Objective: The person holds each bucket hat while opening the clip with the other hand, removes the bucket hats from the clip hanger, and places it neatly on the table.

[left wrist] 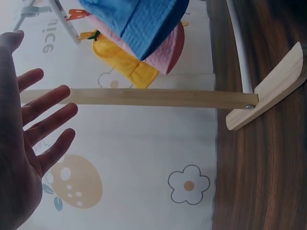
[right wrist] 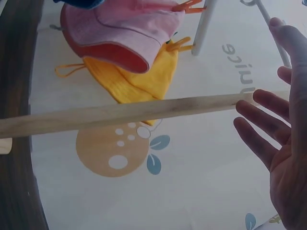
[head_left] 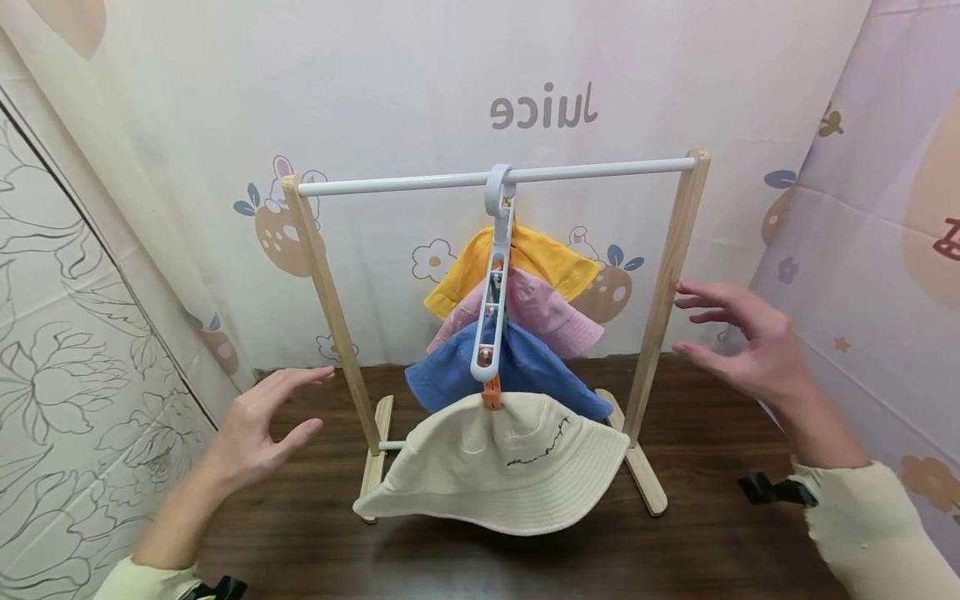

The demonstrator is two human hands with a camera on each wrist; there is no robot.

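A white clip hanger hooks over the white rail of a small wooden rack. From its clips hang bucket hats in a row: the cream hat in front, held by an orange clip, then a blue hat, a pink hat and a yellow hat at the back. My left hand hovers left of the rack, fingers spread in the left wrist view. On the other side my right hand is raised near the right post, holding nothing. Both hands are apart from the hats.
The rack's wooden feet stand on a dark wood tabletop. Close behind hangs a printed white curtain, with more patterned cloth at both sides. The left post rises between my left hand and the hats.
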